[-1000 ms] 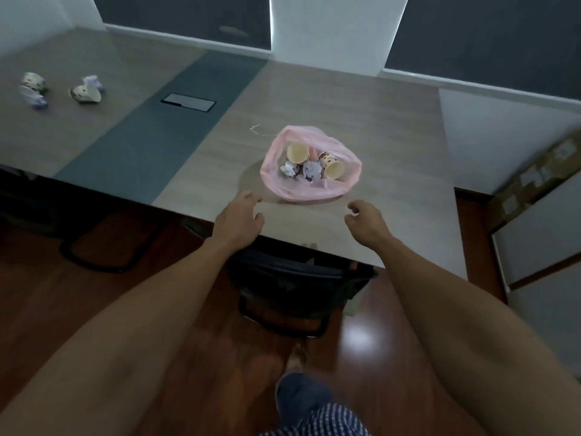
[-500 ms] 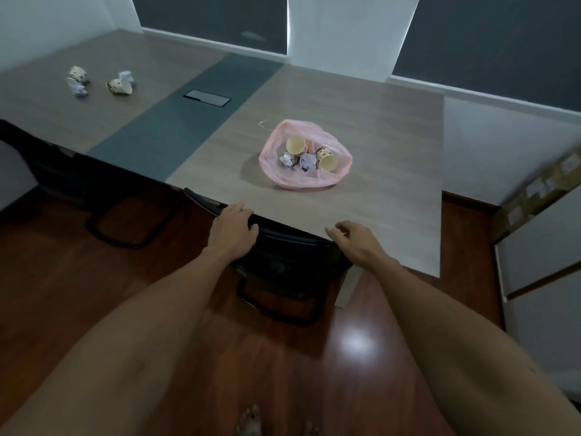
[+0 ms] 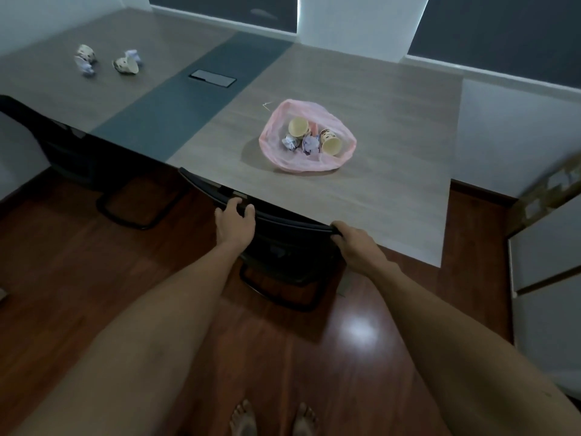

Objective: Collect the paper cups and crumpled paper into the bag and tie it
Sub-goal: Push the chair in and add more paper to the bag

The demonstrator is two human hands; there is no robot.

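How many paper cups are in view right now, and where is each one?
4. Two patterned paper cups lie in the open pink plastic bag: one at its back, one on its right. Two more lie on the table's far left. Others may be hidden.

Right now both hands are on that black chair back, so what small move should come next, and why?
Probably let go of the black chair back and step left along the grey wooden table. The left hand and right hand grip it, while two patterned paper cups and crumpled white paper balls lie at the far left end, outside the open pink plastic bag.
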